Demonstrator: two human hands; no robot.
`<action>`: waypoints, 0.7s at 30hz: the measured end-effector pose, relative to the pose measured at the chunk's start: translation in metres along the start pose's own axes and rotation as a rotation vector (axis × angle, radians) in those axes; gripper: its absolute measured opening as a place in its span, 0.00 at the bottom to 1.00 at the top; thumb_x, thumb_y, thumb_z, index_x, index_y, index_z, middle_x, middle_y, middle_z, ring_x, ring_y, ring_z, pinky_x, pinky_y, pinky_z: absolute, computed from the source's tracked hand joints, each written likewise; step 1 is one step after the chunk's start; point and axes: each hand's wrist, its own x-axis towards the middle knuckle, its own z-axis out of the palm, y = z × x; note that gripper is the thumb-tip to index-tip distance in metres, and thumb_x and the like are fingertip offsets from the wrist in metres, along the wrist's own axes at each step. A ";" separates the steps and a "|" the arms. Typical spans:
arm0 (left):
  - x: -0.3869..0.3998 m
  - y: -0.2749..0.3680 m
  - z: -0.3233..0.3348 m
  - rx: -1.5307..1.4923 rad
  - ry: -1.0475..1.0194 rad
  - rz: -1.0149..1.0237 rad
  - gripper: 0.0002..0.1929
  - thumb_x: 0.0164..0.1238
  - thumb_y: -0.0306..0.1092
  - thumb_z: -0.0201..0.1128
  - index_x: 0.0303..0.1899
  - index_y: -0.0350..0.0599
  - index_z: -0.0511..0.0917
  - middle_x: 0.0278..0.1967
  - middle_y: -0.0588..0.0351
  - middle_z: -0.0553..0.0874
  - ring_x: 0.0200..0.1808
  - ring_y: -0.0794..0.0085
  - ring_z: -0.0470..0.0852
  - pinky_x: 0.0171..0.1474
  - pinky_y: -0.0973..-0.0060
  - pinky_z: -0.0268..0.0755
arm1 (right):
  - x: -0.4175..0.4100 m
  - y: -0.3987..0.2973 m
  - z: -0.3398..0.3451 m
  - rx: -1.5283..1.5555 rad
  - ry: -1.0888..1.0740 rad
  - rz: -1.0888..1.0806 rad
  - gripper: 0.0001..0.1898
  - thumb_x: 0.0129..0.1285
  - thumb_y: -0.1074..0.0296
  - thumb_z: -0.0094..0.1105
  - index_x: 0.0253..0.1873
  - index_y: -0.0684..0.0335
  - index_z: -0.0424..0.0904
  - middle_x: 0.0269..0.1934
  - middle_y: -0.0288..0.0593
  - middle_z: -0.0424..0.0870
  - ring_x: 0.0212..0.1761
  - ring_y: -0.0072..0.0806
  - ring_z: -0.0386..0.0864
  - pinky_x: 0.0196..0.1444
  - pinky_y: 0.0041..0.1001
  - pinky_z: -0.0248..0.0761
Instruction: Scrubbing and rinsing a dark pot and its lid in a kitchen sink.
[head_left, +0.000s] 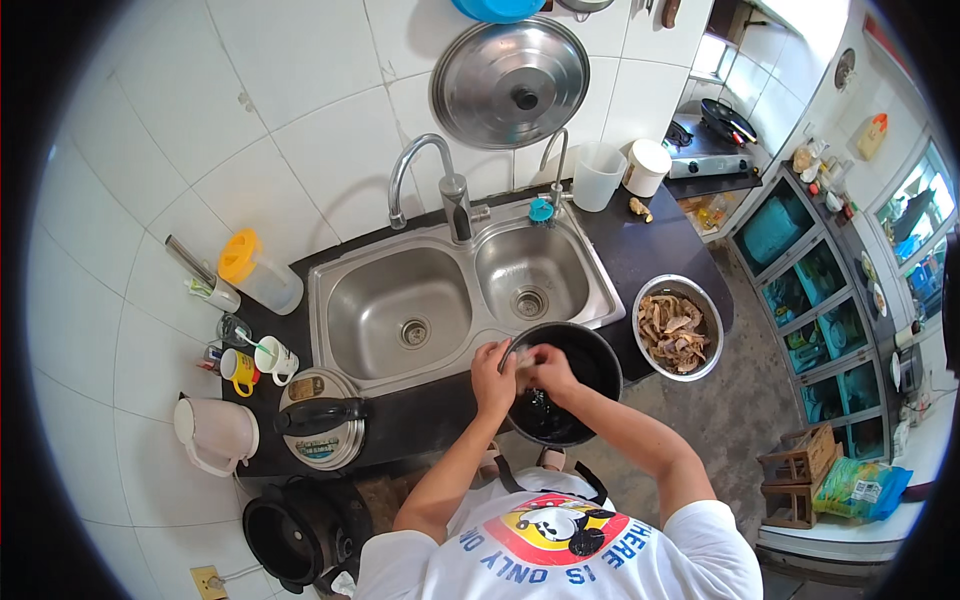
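Note:
A round black inner pot (592, 397) tilts at the counter's front edge, by the double sink. My left hand (495, 381) grips its left rim, fingers partly hidden. My right hand (553, 373) reaches inside with bent fingers around a small pale thing (526, 361), close to my left hand; blur hides what it is, perhaps a cloth or scrubber. Shiny wet spots show on the pot's inner wall. Behind the pot is the stainless-steel double sink (476, 300). To the right stands a metal bowl (718, 337) of brown sliced food pieces (675, 330).
A curved tap (454, 195) and a thin second tap (559, 165) rise behind the sink. At left are an electric cooker lid (322, 442), mugs (276, 360), a yellow-lidded pitcher (259, 274) and a kettle (214, 431). An open cooker body (300, 536) stands lower left.

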 end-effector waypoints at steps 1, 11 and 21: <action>0.000 -0.001 0.000 -0.001 -0.001 0.002 0.14 0.60 0.32 0.63 0.49 0.48 0.82 0.49 0.49 0.79 0.51 0.54 0.76 0.55 0.63 0.68 | 0.000 -0.007 0.000 0.356 0.188 0.164 0.17 0.54 0.82 0.58 0.50 0.65 0.73 0.41 0.44 0.80 0.41 0.35 0.82 0.39 0.34 0.79; 0.002 0.007 -0.005 0.086 0.006 0.013 0.14 0.69 0.42 0.58 0.47 0.46 0.84 0.46 0.47 0.81 0.48 0.53 0.78 0.51 0.61 0.70 | 0.002 -0.025 0.007 0.711 0.598 0.088 0.20 0.63 0.83 0.50 0.59 0.66 0.58 0.54 0.52 0.69 0.52 0.41 0.76 0.51 0.40 0.80; 0.004 0.006 0.002 -0.096 -0.002 -0.043 0.19 0.75 0.45 0.49 0.45 0.40 0.83 0.43 0.44 0.82 0.47 0.50 0.78 0.51 0.59 0.69 | -0.017 -0.009 0.031 -0.330 0.410 -0.313 0.25 0.51 0.80 0.61 0.55 0.63 0.64 0.48 0.58 0.68 0.50 0.51 0.69 0.52 0.39 0.66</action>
